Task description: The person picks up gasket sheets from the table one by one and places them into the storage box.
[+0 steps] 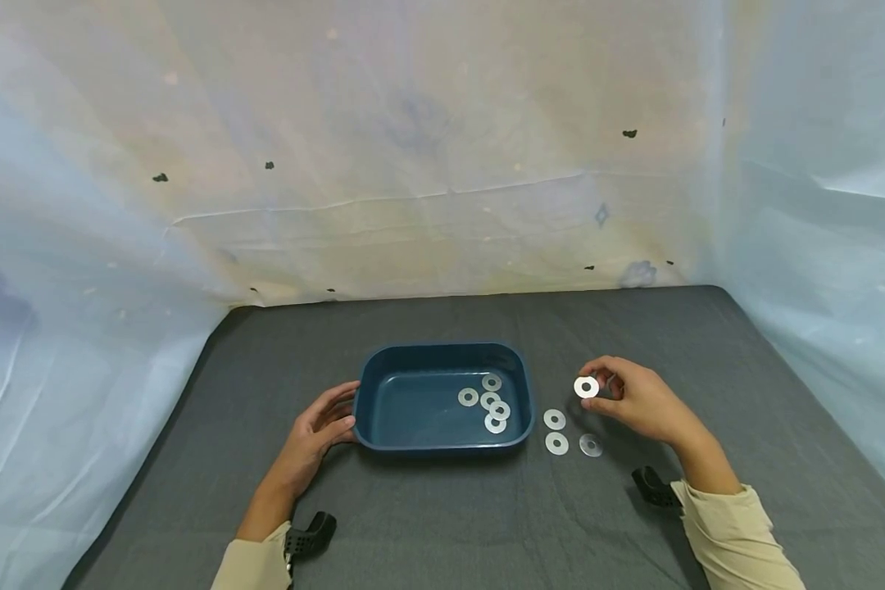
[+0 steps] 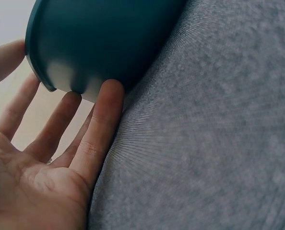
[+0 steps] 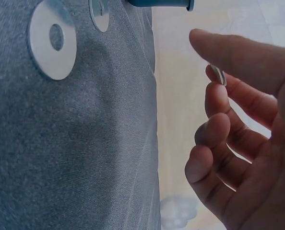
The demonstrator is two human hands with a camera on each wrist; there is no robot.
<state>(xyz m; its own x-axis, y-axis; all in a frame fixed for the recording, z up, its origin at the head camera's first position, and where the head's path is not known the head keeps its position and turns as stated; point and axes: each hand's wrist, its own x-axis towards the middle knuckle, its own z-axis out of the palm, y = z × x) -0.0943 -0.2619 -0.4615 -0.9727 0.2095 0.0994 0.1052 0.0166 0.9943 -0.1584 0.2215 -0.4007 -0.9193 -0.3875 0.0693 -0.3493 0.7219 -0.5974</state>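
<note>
Left hand (image 1: 323, 426) spread, fingers flat vs. tray (image 1: 442, 357) wall, prob. to steady it. Right hand (image 1: 634, 399) pinching washer (image 1: 586, 387) by edge, lifted off bench (image 1: 708, 369) beside three loose washers (image 1: 555, 419); five more inside tray.

Left hand (image 1: 323, 428) flat, right hand (image 1: 634, 399) pinching

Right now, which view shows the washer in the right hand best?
The head view: the held washer faces the camera, pinched by the right hand. The right wrist view shows only its edge; the left wrist view misses it.
</note>
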